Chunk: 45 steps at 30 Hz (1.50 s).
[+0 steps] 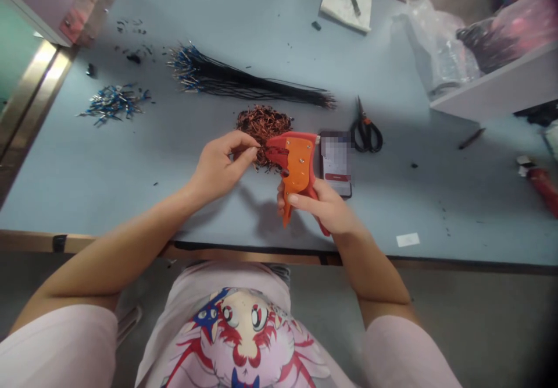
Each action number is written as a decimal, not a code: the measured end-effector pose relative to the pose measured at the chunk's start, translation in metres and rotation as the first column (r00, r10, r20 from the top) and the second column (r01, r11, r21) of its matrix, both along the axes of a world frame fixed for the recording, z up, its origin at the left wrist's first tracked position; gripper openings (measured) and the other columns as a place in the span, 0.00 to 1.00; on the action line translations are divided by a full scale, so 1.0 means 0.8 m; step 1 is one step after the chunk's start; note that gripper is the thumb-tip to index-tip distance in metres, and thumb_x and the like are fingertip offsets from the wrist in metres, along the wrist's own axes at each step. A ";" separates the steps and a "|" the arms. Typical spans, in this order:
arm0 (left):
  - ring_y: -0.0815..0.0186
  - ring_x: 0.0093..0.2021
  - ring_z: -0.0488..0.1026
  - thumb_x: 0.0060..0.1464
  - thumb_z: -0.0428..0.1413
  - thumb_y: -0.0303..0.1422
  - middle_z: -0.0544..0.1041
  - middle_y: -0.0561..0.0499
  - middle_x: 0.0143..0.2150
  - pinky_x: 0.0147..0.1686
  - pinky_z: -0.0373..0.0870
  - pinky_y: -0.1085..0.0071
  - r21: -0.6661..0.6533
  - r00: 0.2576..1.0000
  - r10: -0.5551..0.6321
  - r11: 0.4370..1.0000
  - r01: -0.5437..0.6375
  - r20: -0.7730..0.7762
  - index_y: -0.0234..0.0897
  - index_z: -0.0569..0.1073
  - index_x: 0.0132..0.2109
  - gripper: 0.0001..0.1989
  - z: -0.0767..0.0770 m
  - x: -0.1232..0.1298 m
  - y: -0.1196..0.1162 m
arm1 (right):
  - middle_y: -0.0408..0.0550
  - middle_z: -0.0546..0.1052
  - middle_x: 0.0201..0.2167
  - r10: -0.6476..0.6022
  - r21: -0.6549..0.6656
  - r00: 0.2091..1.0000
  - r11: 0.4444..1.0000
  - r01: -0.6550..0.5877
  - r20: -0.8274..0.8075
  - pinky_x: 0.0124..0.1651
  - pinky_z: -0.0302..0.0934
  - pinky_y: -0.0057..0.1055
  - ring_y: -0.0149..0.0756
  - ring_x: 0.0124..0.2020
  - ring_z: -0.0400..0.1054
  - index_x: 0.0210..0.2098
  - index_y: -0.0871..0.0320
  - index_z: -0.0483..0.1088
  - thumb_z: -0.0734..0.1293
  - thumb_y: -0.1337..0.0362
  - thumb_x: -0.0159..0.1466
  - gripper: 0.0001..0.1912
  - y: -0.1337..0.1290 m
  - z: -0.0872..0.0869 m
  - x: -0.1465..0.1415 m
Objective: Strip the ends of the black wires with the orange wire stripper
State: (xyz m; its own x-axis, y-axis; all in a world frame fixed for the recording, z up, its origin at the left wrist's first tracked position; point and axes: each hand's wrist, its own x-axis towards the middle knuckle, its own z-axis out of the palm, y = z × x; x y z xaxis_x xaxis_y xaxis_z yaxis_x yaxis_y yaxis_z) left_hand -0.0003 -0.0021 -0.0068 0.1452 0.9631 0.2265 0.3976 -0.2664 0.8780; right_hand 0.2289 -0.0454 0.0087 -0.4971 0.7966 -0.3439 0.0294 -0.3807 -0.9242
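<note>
My right hand is wrapped round the handles of an orange and red wire stripper, whose jaws point left. At those jaws, the thumb and forefinger of my left hand are pinched on what looks like a short thin wire, mostly hidden by the fingertips. Just behind the jaws lies a heap of short copper-coloured wire pieces. Farther back a bundle of long black wires stretches across the table, with blue and metal terminals at its left end. A small pile of blue terminals lies to the left.
A phone lies right of the stripper, beside black-handled scissors. Plastic bags fill a bin at the right. A white pad lies at the back, a white label near the front edge. Black scraps are scattered at left.
</note>
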 end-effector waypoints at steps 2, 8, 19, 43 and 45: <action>0.68 0.31 0.71 0.58 0.55 0.34 0.79 0.52 0.33 0.34 0.68 0.71 0.002 1.000 -0.006 1.000 0.006 0.013 0.38 0.78 0.38 0.07 0.000 0.000 0.000 | 0.47 0.76 0.34 0.017 0.008 1.000 1.000 -0.017 0.014 0.33 0.72 0.34 0.36 0.32 0.72 0.45 0.59 0.68 0.73 0.52 0.63 0.19 -0.001 -0.001 0.000; 0.70 0.29 0.69 0.59 0.55 0.32 0.78 0.53 0.31 0.33 0.66 0.73 0.027 0.997 -0.065 0.998 0.064 0.048 0.38 0.77 0.36 0.07 -0.001 0.001 0.000 | 0.48 0.76 0.34 0.036 0.045 0.998 0.998 -0.038 0.050 0.35 0.72 0.34 0.36 0.33 0.73 0.43 0.59 0.69 0.73 0.51 0.63 0.19 0.001 -0.006 -0.002; 0.68 0.31 0.71 0.56 0.56 0.30 0.79 0.51 0.33 0.35 0.67 0.71 0.013 0.998 -0.059 0.998 0.059 0.029 0.37 0.79 0.35 0.07 0.002 0.001 -0.001 | 0.47 0.76 0.31 0.034 -0.032 0.999 0.999 -0.034 0.003 0.28 0.74 0.35 0.38 0.30 0.74 0.42 0.59 0.68 0.73 0.51 0.64 0.19 -0.004 -0.003 -0.005; 0.71 0.30 0.73 0.54 0.57 0.26 0.79 0.53 0.30 0.31 0.68 0.75 0.168 0.995 -0.029 0.986 0.012 0.095 0.36 0.77 0.34 0.04 -0.004 0.005 -0.003 | 0.44 0.75 0.26 0.026 -0.015 0.998 1.000 -0.027 -0.065 0.23 0.73 0.28 0.33 0.24 0.73 0.36 0.60 0.69 0.73 0.54 0.65 0.16 -0.006 -0.005 -0.008; 0.71 0.29 0.73 0.54 0.56 0.26 0.78 0.54 0.29 0.30 0.68 0.75 0.180 0.996 -0.026 0.984 0.010 0.086 0.36 0.77 0.33 0.04 -0.005 0.005 -0.003 | 0.45 0.75 0.27 0.028 -0.022 0.996 0.999 -0.030 -0.082 0.24 0.74 0.29 0.33 0.25 0.74 0.37 0.60 0.69 0.73 0.55 0.64 0.15 -0.005 -0.007 -0.008</action>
State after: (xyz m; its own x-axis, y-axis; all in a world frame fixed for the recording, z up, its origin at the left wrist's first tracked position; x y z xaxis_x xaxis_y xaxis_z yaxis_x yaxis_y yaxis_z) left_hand 0.0036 -0.0048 -0.0112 0.1340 0.9032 0.4077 0.3151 -0.4289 0.8466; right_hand 0.2228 -0.0498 0.0033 -0.5470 0.7738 -0.3194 -0.0349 -0.4023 -0.9149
